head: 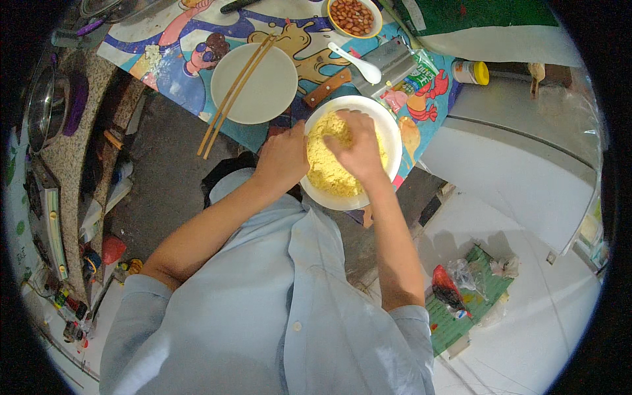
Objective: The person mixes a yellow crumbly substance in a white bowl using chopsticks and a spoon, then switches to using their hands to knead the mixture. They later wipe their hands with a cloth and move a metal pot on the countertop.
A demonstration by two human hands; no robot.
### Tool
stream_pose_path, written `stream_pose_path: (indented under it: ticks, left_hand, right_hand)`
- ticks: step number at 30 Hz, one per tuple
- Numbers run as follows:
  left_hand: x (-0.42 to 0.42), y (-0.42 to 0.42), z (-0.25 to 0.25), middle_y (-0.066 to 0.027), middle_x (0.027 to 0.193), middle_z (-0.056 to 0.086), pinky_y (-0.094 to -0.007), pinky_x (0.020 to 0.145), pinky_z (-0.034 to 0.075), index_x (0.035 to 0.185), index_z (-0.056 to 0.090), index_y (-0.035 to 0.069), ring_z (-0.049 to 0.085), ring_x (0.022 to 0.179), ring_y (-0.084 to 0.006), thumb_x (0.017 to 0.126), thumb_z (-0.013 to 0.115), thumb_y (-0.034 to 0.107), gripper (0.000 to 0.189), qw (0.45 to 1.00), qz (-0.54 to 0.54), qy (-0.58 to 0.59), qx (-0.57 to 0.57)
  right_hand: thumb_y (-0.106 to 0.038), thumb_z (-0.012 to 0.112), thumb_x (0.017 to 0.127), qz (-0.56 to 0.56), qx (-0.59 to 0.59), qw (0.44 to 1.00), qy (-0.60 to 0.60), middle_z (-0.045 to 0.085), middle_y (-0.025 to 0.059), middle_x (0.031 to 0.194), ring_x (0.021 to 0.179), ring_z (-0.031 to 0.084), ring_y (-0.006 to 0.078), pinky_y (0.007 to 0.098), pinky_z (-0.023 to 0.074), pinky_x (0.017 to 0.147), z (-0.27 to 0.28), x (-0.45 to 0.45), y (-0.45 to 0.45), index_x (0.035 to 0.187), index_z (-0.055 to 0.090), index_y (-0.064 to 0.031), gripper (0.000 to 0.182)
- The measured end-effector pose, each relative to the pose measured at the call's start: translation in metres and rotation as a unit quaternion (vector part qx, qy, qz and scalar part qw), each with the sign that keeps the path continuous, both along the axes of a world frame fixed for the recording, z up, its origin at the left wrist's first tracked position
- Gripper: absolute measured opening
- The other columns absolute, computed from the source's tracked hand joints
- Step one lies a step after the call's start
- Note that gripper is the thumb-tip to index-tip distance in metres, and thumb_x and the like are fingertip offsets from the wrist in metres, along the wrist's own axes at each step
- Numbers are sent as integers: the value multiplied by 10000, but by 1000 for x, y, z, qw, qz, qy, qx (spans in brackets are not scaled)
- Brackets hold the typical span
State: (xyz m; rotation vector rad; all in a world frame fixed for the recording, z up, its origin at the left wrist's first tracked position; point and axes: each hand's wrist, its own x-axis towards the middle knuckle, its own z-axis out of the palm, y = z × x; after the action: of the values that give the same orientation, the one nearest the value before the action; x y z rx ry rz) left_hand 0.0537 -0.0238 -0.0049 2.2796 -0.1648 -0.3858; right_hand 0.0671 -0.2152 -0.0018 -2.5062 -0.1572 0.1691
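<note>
A white bowl (395, 163) at the near edge of the table holds a yellow, crumbly, flour-like mixture (328, 170). My left hand (284, 157) grips the bowl's left rim. My right hand (356, 145) is inside the bowl, its fingers curved into the mixture; the fingertips are partly hidden, and I cannot tell whether they close on any of it. Left of the bowl stands an empty pale plate or shallow bowl (266, 84), with a pair of wooden chopsticks (232, 101) laid across it. Just beyond the mixing bowl lies a cleaver (328, 88) with a wooden handle.
On the cartoon-patterned tablecloth (182, 94) are a white spoon (363, 66), resting on the cleaver's blade, a green packet (419, 74) and a bowl of peanuts (373, 29). A yellow-lidded jar (470, 73) lies to the right. At far left, a metal pan (47, 111) sits on a speckled counter.
</note>
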Motion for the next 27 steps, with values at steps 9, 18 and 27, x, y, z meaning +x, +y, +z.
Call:
stream_pose_path:
  ticks: [9, 18, 27]
  left_hand:
    - [-11, -5, -40, -281, 847, 681, -503, 677, 577, 1017, 555, -40, 706, 787, -422, 816, 619, 145, 281, 997, -53, -46, 20]
    - [-3, 0, 3, -303, 835, 666, -515, 712, 563, 1034, 516, -88, 688, 803, -454, 786, 610, 88, 318, 998, 9, 15, -53]
    - [-5, -1, -6, -291, 820, 670, -494, 652, 577, 1112, 531, -92, 697, 751, -427, 794, 589, 47, 352, 999, 1, 21, -29]
  right_hand:
    - [-302, 813, 601, 146, -43, 984, 94, 544, 252, 1343, 1291, 464, 439, 509, 331, 1124, 33, -30, 3, 1282, 599, -61, 753]
    - [-74, 817, 538, 82, -53, 995, 19, 624, 197, 1101, 1061, 583, 413, 484, 474, 913, -14, -20, 17, 1101, 635, -37, 593]
    - [-121, 844, 648, 75, -76, 994, 22, 567, 208, 1301, 1213, 549, 394, 435, 472, 1013, 36, -3, -12, 1291, 571, -73, 700]
